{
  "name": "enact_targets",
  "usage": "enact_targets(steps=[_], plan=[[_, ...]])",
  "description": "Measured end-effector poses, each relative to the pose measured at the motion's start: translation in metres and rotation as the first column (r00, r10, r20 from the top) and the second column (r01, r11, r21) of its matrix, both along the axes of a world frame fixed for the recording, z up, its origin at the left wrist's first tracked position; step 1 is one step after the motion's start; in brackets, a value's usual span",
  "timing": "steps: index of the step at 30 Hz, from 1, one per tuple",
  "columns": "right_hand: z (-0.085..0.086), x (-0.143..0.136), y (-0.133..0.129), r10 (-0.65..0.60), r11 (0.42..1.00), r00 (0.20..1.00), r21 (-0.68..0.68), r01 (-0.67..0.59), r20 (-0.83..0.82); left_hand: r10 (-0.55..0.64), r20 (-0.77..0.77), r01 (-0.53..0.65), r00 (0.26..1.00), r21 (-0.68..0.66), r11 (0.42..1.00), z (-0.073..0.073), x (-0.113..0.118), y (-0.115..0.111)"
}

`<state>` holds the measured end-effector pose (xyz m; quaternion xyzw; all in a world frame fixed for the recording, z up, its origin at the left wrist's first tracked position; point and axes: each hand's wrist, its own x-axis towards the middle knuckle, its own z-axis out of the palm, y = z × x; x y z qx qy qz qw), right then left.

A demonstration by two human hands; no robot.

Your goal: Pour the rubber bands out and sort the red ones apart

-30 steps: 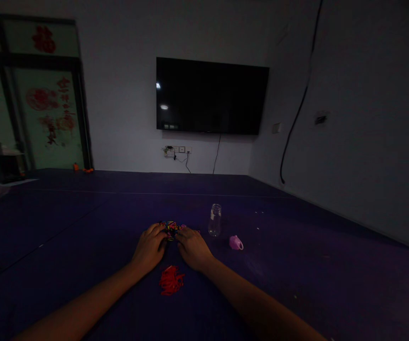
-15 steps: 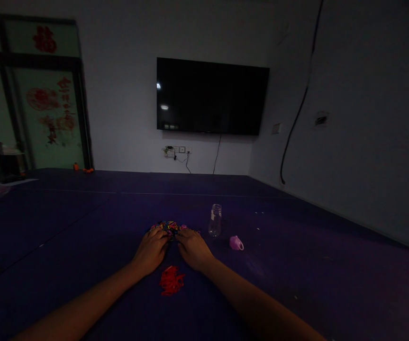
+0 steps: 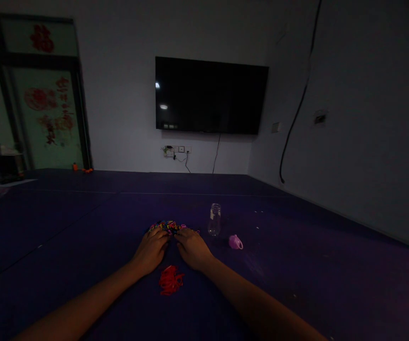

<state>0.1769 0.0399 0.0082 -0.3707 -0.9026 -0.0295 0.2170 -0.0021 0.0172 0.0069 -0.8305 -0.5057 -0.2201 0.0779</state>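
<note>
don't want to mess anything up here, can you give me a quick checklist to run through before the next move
1. Red pile separate from the multicoloured pile: ok, a gap lies between them.
2. Clear bottle upright: ok, and apart from the right hand.
3. Pink piece with a loop out of the hands' way: ok, it lies beyond the right hand's outer side.
4. Anything pinched under the left hand or right hand: cannot tell, fingertips are hidden in the pile.
5. Good light: not ok, the view is dim.
</note>
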Motion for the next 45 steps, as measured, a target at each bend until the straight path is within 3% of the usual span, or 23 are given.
enact_targets(steps=[16,31,41,45], plan=[[0.002,0.001,-0.001,-0.018,1.0,1.0,-0.024,0.018,0.013,0.011,-0.015,-0.01,1.0,0.023,1.0,-0.006,-0.001,0.004],[0.001,0.002,-0.001,0.012,1.0,1.0,-0.008,-0.012,0.026,-0.114,0.017,0.112,0.993,0.077,0.991,-0.002,0.001,0.0],[0.001,0.004,0.0,0.049,0.999,0.999,-0.015,-0.049,-0.007,-0.123,0.145,0.095,0.982,0.191,0.977,-0.012,-0.005,0.012],[-0.001,0.004,0.001,0.068,0.998,0.997,-0.003,-0.068,0.019,-0.047,0.132,0.023,0.99,0.176,0.984,-0.009,-0.003,0.007]])
